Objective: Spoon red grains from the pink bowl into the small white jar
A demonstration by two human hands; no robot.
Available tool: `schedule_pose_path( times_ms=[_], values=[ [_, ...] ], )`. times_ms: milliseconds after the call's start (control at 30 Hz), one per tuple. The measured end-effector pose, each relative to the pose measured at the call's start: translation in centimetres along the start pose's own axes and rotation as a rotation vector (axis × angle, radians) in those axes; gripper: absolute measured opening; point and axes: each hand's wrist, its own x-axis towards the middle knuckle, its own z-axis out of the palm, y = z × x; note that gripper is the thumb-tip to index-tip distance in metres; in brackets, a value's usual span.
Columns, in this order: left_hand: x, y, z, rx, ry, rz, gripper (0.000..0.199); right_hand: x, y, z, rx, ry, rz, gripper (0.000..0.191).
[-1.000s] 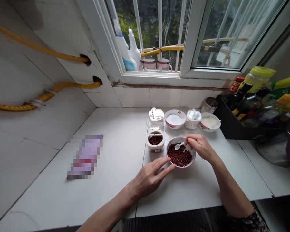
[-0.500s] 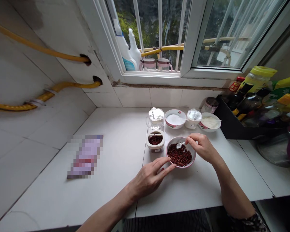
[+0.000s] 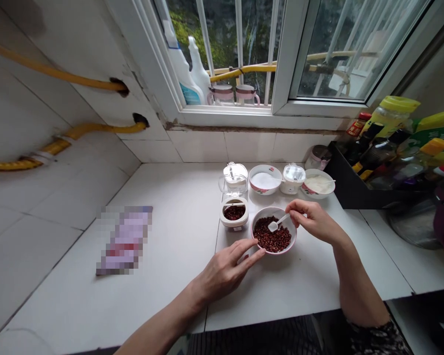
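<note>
A small white plastic spoon [image 3: 274, 225] is pinched between the thumb and fingers of my right hand [image 3: 314, 219]. Its scoop hangs over a bowl [image 3: 293, 230] with a pink rim, partly filled with dark red, dried peppercorn-like grains [image 3: 272, 240]. Stretched out and somewhat apart, the fingers of my left hand [image 3: 225, 268] touch the bowl's near left rim with their tips. Left of the bowl stands a white-rimmed seasoning jar [image 3: 235, 225], open on top, with the same dark grains inside.
Behind stand a clear-lidded jar [image 3: 235, 172], a flowered bowl of white granules [image 3: 265, 191], another lidded jar [image 3: 293, 185] and a bowl of pale powder [image 3: 318, 195]. A black box [image 3: 362, 197] of bottles is at right. A blurred purple packet [image 3: 128, 241] lies left.
The spoon has shifted slightly within the bowl, its scoop tilting lower and toward the near side. My right hand has lifted a little relative to the bowl; my left fingers stay on the rim.
</note>
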Motion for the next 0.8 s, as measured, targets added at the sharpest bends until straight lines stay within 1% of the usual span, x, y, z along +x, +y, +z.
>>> schedule_pose_path(
  times_ms=[200, 367, 533, 733, 800],
  values=[
    [0.0, 0.0, 0.1, -0.004, -0.010, -0.009, 0.042, 0.2, -0.5, 1.1, -0.006, -0.042, 0.025, 0.018],
    [0.0, 0.1, 0.0, -0.007, -0.007, -0.011, 0.041, 0.5, -0.6, 2.0, 0.058, -0.036, 0.071, 0.017],
    [0.1, 0.1, -0.1, 0.005, -0.001, -0.013, 0.041, 0.7, -0.5, 2.0, 0.142, -0.020, 0.103, 0.015],
    [0.2, 0.1, 0.0, 0.003, 0.008, -0.001, 0.039, 0.8, 0.1, 1.8, 0.303, -0.005, 0.100, 0.014],
    [0.1, 0.1, -0.1, 0.003, 0.004, 0.002, 0.040, 0.9, 0.2, 2.0, 0.322, -0.004, 0.099, 0.013]
  ],
)
